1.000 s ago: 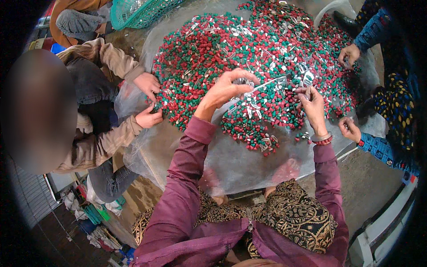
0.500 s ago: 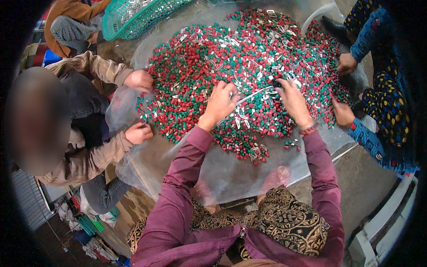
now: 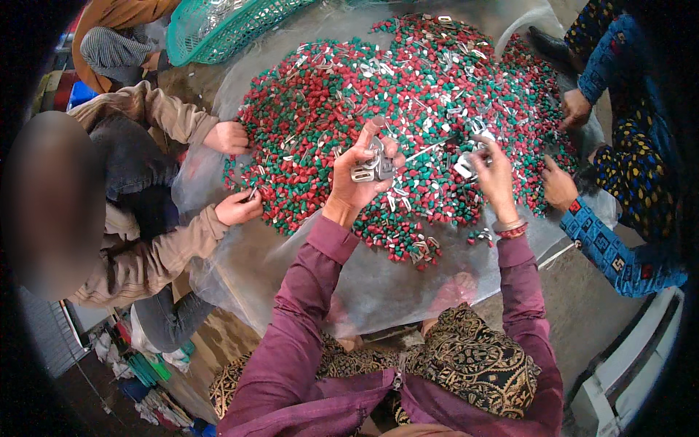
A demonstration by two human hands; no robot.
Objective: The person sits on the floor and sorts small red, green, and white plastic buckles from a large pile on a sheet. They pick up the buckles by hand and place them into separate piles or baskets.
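Observation:
My left hand (image 3: 351, 178) is turned palm up above the heap, its fingers curled round several slotted metal pieces (image 3: 373, 170), silver-grey and flat. To its right, my right hand (image 3: 496, 178) pinches a pale slotted metal piece (image 3: 464, 167) between thumb and fingers. Under both hands spreads a wide heap of small red, green and white pieces (image 3: 313, 109), with pale slotted bits scattered through it. Between my hands a thin whitish strip (image 3: 426, 150) lies across the heap.
Clear plastic sheeting (image 3: 277, 284) lies beneath the heap. On the left, a co-worker's hands (image 3: 237, 207) are at its edge; another person's hands (image 3: 559, 186) are at the right. A green plastic basket (image 3: 211, 44) stands at the far left, and a white chair (image 3: 619, 386) at the near right.
My left hand has turned palm up, showing the metal pieces in it. My right hand has drawn slightly nearer, lifting a metal piece. The left co-worker's near hand has shifted right.

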